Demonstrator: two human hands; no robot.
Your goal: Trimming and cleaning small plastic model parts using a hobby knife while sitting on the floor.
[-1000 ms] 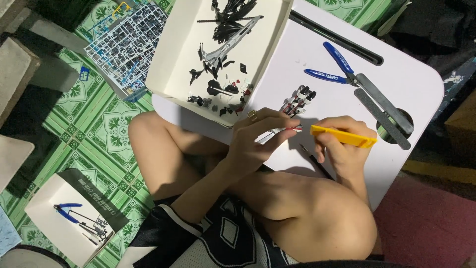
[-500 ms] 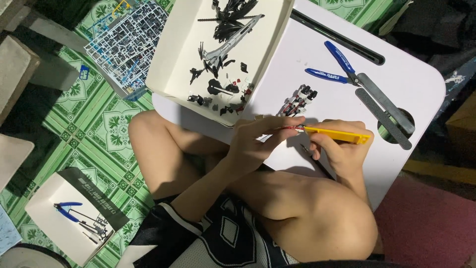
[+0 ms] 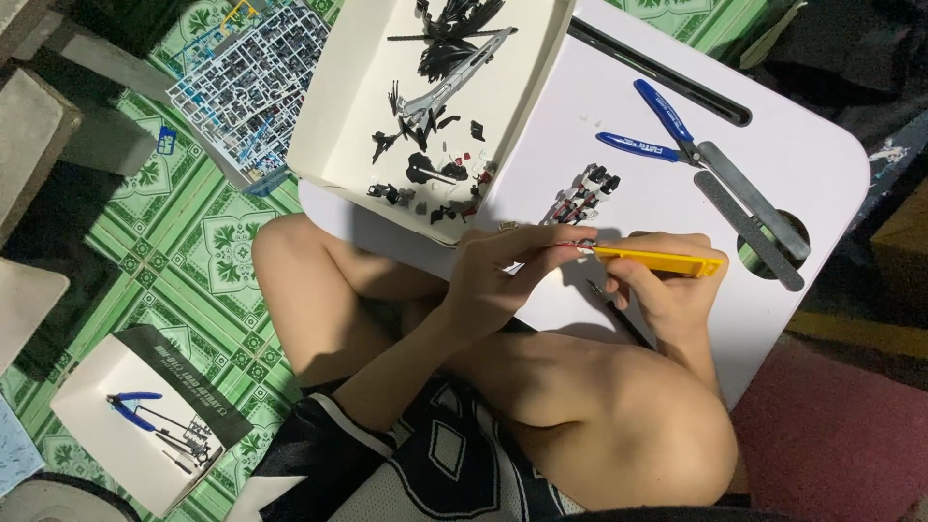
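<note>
Person sitting cross-legged on green patterned floor tiles (image 3: 184, 251), small white lap table (image 3: 831, 164) over knees.

Left hand (image 3: 503, 275): fingertips pressed together, pinching a tiny model part (image 3: 580, 246) w/ a red fleck, just above table's near edge. Part too small to make out shape.

Right hand (image 3: 667, 290): fingers closed round a yellow flat tool (image 3: 657, 259), prob. a parts separator or file; its tip is meeting the pinched part.

Step in hand, by my reading: working the tool tip against the small part, trimming or prying. Next move looks to call for a steady pinch and light pressure, since a piece that small could flick off the table.

Nearby on table: small assembled black-and-white subassembly (image 3: 585, 193) just beyond the hands; blue-handled nippers (image 3: 696, 145) lying open further back; long black strip (image 3: 657, 70) along far edge; round cup hole (image 3: 773, 251) at the right.

Packages:
- Open white box lid (image 3: 338, 135), rectangular, overhanging table's left corner, holding loose black, grey and red kit pieces.
- Grey-blue plastic runner sheets (image 3: 232, 92) stacked on floor beside it.
- Second white box (image 3: 106, 425), bottom left on floor, w/ dark printed side flap; holding another blue-handled cutter (image 3: 130, 406). Print too small to read.
</note>
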